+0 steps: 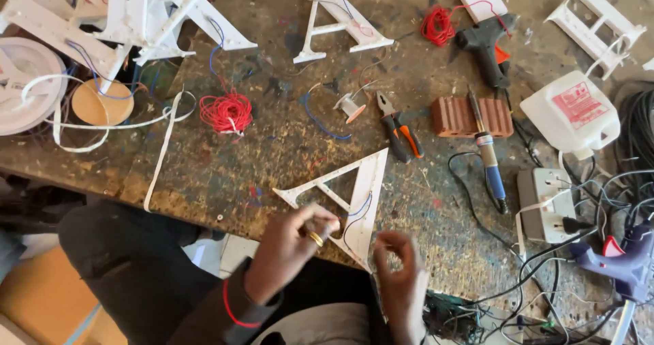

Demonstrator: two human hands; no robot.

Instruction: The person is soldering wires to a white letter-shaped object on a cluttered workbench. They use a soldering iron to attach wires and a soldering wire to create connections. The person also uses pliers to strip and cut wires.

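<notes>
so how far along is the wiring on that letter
Partly done, by the look of it: blue wire already runs along the white letter on the bench. In hand: left hand pinches at the crossbar, right hand beside its lower end. The soldering iron lies untouched.

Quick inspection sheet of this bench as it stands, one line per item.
Surface: paint-spattered workbench.
Job's things: white letter frame with thin wires at the bench edge.
Clutter: pliers, soldering iron on a brick, two glue guns, red wire coil, white jug.
Hands: left hand pinches a wire at the frame; right hand curled beside it.
Cables: tangle around the power strip.
Surroundings: more white letters.
</notes>
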